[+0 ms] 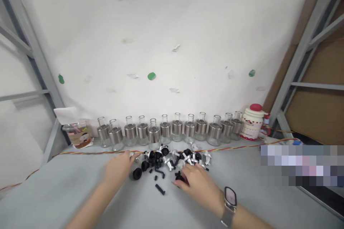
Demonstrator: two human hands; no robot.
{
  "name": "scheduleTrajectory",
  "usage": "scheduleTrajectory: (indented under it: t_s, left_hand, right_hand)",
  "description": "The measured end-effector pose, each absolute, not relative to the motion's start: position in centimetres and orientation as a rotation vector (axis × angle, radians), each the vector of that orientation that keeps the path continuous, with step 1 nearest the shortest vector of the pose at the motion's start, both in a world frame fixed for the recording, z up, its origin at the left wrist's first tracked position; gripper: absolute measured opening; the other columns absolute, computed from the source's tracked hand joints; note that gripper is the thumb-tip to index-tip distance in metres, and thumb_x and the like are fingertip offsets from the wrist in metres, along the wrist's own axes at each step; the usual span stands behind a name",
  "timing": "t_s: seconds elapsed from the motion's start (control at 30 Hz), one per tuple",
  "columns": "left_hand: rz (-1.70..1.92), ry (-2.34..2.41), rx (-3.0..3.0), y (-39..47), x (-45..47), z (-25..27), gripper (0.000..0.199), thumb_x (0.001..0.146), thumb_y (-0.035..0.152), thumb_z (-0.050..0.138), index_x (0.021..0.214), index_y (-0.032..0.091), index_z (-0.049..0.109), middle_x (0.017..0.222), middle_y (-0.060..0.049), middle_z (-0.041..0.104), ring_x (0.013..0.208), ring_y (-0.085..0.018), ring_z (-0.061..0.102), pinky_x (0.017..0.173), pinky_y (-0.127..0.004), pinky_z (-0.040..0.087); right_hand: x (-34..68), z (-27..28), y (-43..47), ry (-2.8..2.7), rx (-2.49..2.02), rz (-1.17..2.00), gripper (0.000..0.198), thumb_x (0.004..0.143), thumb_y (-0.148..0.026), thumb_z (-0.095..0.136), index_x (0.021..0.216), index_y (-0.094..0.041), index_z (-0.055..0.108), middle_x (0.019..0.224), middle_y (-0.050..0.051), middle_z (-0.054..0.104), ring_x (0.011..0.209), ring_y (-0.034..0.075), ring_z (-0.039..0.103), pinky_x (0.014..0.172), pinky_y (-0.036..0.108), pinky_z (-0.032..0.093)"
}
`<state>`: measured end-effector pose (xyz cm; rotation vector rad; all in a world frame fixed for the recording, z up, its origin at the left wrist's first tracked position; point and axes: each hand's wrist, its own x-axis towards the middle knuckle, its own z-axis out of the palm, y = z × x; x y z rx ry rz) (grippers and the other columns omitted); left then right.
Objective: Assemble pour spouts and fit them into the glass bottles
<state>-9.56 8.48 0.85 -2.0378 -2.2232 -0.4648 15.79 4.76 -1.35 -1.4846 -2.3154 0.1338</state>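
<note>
A loose pile of small black plastic parts (158, 159) and silver pour spouts (168, 164) lies between my hands on the grey tabletop (145, 209). At the pile's left edge, my left hand (118, 168) has its fingertips closed around a small pale piece, blurred and partly hidden. My right hand (197, 180), wearing a watch (230, 197), curls its fingers and thumb around a black plastic part (179, 177) at the front right of the pile. Apart from the pile are a black ring-shaped cap (137, 174) and a short black tube (160, 189).
Several glass bottles with metal sleeves (154, 134) stand in a row along the white wall. A plastic cup (77, 136) is at the left end, a cream jar with red lid (252, 123) at the right. A twisted wire (231, 149) crosses the table behind the pile.
</note>
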Motion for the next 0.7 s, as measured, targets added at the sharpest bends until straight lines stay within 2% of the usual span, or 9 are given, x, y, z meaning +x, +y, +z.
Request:
scheduleTrajectory:
  t_s: [0.1, 0.23, 0.33, 0.4, 0.57, 0.7]
  left_hand:
    - [-0.55, -2.124, -2.089, 8.6, -8.9, 0.9, 0.042, 0.084, 0.045, 0.029, 0.081, 0.013, 0.057, 0.07, -0.011, 0.06, 0.071, -0.027, 0.059, 0.062, -0.037, 0.043]
    - [-0.65, -1.832, -2.406, 8.8, -7.5, -0.2, 0.029, 0.084, 0.025, 0.033, 0.105, 0.02, 0.054, 0.107, -0.008, 0.056, 0.101, -0.021, 0.049, 0.086, -0.034, 0.038]
    - [-0.662, -1.717, -2.58, 9.3, -6.9, -1.6, 0.048, 0.076, 0.004, 0.03, 0.115, 0.024, 0.05, 0.121, -0.003, 0.049, 0.111, -0.017, 0.043, 0.094, -0.034, 0.033]
    - [-0.688, -1.71, -2.62, 9.6, -6.9, -2.1, 0.052, 0.074, 0.001, 0.028, 0.114, 0.024, 0.051, 0.119, -0.003, 0.051, 0.109, -0.017, 0.045, 0.094, -0.035, 0.033]
    - [-0.776, -1.746, -2.623, 9.4, -7.2, -1.8, 0.034, 0.081, 0.016, 0.032, 0.105, 0.021, 0.056, 0.105, -0.006, 0.056, 0.1, -0.02, 0.049, 0.09, -0.04, 0.035]
    - [-0.825, -1.76, -2.633, 9.1, -7.0, -1.8, 0.03, 0.078, 0.018, 0.039, 0.102, 0.019, 0.057, 0.102, -0.006, 0.055, 0.098, -0.022, 0.049, 0.089, -0.04, 0.035]
  right_hand:
    - [15.7, -1.4, 5.3, -2.294, -1.494, 0.008, 0.03, 0.077, -0.047, 0.051, 0.072, -0.017, 0.057, 0.075, 0.007, 0.062, 0.069, 0.023, 0.055, 0.069, 0.035, 0.034]
    - [15.7, -1.5, 5.4, -2.226, -1.461, -0.028, 0.035, 0.083, -0.048, 0.039, 0.078, -0.018, 0.055, 0.077, 0.006, 0.062, 0.072, 0.021, 0.056, 0.072, 0.035, 0.034]
    - [15.6, -1.4, 5.1, -2.21, -1.428, -0.003, 0.034, 0.087, -0.045, 0.034, 0.078, -0.019, 0.053, 0.076, 0.004, 0.062, 0.071, 0.02, 0.055, 0.072, 0.034, 0.033]
    - [15.4, -1.2, 4.9, -2.218, -1.424, 0.014, 0.032, 0.088, -0.042, 0.033, 0.076, -0.019, 0.053, 0.076, 0.003, 0.062, 0.07, 0.02, 0.055, 0.072, 0.034, 0.033]
    - [15.3, -0.8, 4.7, -2.234, -1.431, 0.022, 0.031, 0.088, -0.039, 0.034, 0.072, -0.019, 0.052, 0.075, 0.003, 0.062, 0.068, 0.019, 0.055, 0.067, 0.031, 0.033]
    - [15.4, -0.7, 4.6, -2.245, -1.442, 0.011, 0.031, 0.089, -0.037, 0.034, 0.07, -0.019, 0.052, 0.073, 0.003, 0.062, 0.066, 0.018, 0.055, 0.065, 0.03, 0.033]
